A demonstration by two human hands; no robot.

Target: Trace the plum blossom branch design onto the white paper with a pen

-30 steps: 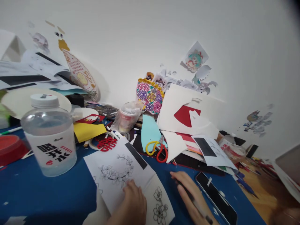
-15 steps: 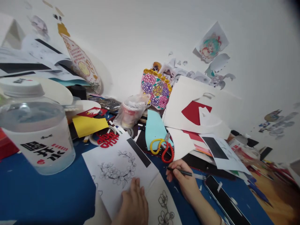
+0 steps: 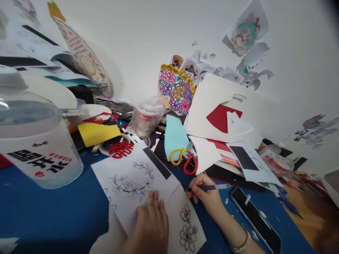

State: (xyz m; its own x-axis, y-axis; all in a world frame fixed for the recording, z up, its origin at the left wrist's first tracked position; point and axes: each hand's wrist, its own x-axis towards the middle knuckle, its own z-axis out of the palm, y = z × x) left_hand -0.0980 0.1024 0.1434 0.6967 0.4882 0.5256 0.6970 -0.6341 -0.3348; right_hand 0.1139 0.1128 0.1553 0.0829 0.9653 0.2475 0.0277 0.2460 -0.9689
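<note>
My left hand lies flat over the lower part of a printed sheet that shows a curved branch of blossoms in black line. Under that sheet is a larger drawing paper with flowers inked near its right edge. My right hand grips a black pen between thumb and fingers, its tip pointing left, just beside the paper's right edge. Scissors with one yellow and one red handle lie beyond my right hand. To its right rests a dark phone.
A large clear water jug stands at the left. Behind the sheet are a red paper cutout, yellow paper, a plastic-wrapped cup and light blue paper. White boards and papers lean against the wall.
The view has shifted, so the jug sits further left and nearer. My right hand has turned the pen flatter, its tip closer to the paper. My left hand stays on the sheet.
</note>
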